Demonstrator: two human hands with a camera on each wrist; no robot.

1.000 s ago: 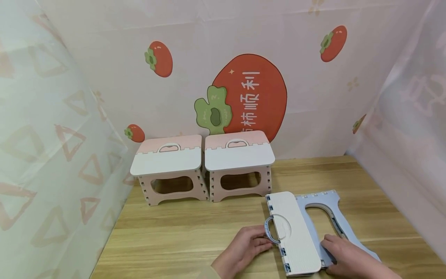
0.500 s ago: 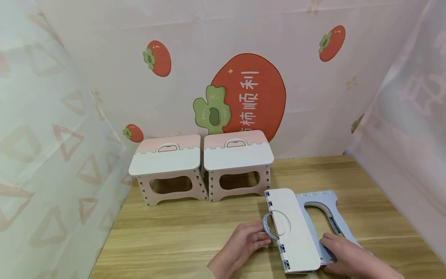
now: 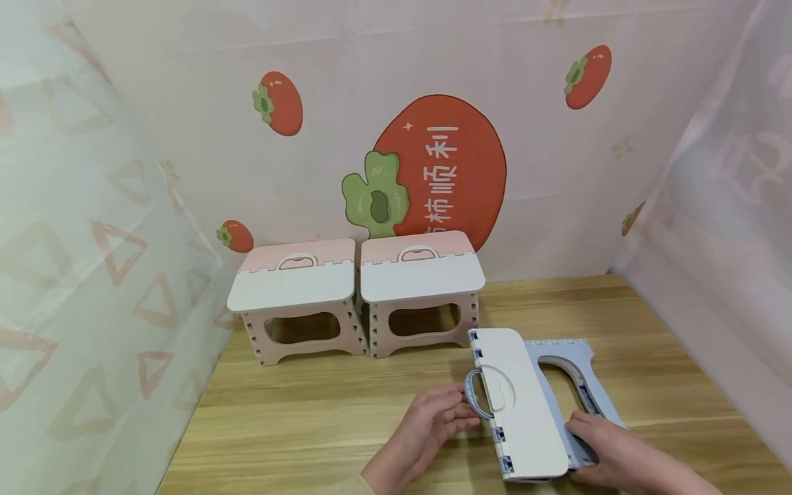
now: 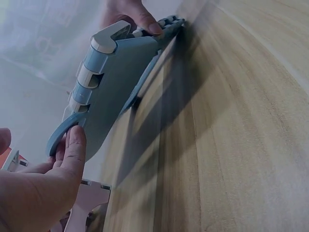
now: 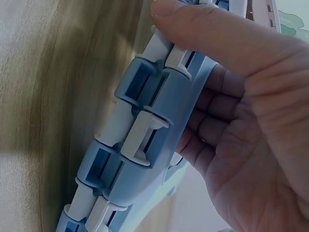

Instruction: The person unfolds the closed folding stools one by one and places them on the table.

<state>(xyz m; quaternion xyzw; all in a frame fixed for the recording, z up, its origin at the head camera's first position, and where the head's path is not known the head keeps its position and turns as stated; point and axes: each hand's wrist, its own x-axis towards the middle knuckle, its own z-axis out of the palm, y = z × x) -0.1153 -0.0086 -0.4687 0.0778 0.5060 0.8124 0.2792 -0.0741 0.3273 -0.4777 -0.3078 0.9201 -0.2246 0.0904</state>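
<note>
A blue-and-white folding stool (image 3: 522, 405) is partly folded at the right front of the table, its white seat half facing up and its blue leg panel (image 3: 578, 364) reaching out to the right. My left hand (image 3: 430, 426) is at the blue carry handle (image 3: 475, 395), fingers bent against the loop; the left wrist view shows them at the handle (image 4: 65, 133) from below. My right hand (image 3: 612, 447) grips the leg panel's near end. In the right wrist view the thumb lies over the hinged edge (image 5: 140, 111), with the other fingers behind the panel.
Two pink-and-white folding stools, one on the left (image 3: 293, 282) and one on the right (image 3: 421, 275), stand unfolded side by side at the back of the wooden table (image 3: 297, 419). A printed cloth backdrop (image 3: 538, 227) encloses the back and both sides.
The outer blue leg part has drawn in toward the seat, so less of it sticks out on the right. The seat has shifted slightly up and left in view; both hands keep their places.
</note>
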